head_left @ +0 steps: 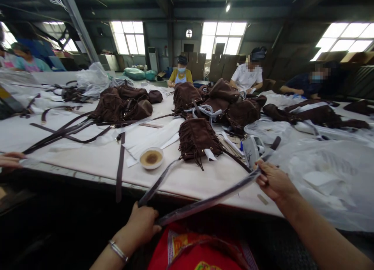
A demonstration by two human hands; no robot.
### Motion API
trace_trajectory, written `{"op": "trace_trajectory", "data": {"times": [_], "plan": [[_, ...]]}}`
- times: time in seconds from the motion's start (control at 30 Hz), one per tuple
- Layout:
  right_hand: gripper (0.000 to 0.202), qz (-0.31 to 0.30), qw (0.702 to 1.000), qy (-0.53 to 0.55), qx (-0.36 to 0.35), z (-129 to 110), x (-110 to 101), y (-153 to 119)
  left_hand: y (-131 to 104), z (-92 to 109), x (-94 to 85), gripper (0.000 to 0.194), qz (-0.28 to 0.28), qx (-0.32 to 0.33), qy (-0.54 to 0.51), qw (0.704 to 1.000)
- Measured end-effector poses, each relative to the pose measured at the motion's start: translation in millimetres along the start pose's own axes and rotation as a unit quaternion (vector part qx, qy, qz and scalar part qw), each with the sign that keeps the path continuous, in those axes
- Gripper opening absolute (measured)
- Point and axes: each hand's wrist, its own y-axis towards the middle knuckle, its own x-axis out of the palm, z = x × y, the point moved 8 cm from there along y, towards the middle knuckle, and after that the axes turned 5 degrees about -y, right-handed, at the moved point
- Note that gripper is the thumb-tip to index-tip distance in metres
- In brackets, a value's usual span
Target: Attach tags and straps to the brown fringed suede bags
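Note:
A dark brown bag strap in a clear plastic sleeve (210, 196) stretches between my two hands. My left hand (143, 222), with a bangle at its wrist, is closed around the strap below the table edge. At the other end my right hand (270, 178) pinches the sleeve near the strap's tip, which sticks out above my fingers. From my left hand the strap runs up to a small brown fringed bag (200, 139) lying on the table. A white paper tag hangs from that bag's lower edge.
A white bowl (151, 158) with brown residue stands left of the fringed bag. Piles of brown bags (124, 102) and loose straps cover the white table (96, 155). Plastic wrapping (330, 176) lies at right. Several people work across the table; another person's hand (11, 161) shows at far left.

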Motion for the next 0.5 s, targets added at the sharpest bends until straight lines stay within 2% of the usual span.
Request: {"op": "trace_trajectory", "data": {"times": [0.1,0.2,0.4,0.5], "plan": [[0.033,-0.013,1.0,-0.008,0.012,9.8,10.1,-9.8,2.4,25.2,-2.5,0.029,0.042,-0.009,0.023,0.999],[0.031,-0.021,0.999,-0.015,0.023,19.1,11.6,-14.3,6.0,48.6,0.5,0.027,0.079,0.002,0.015,0.997],[0.029,-0.033,0.999,-0.017,0.039,28.9,3.3,-10.8,23.4,73.7,28.3,0.035,0.091,0.038,-0.106,0.99],[0.029,-0.032,0.998,-0.034,0.034,29.4,-3.1,-8.8,22.7,82.3,42.4,0.025,0.08,0.101,-0.147,0.981]]}}
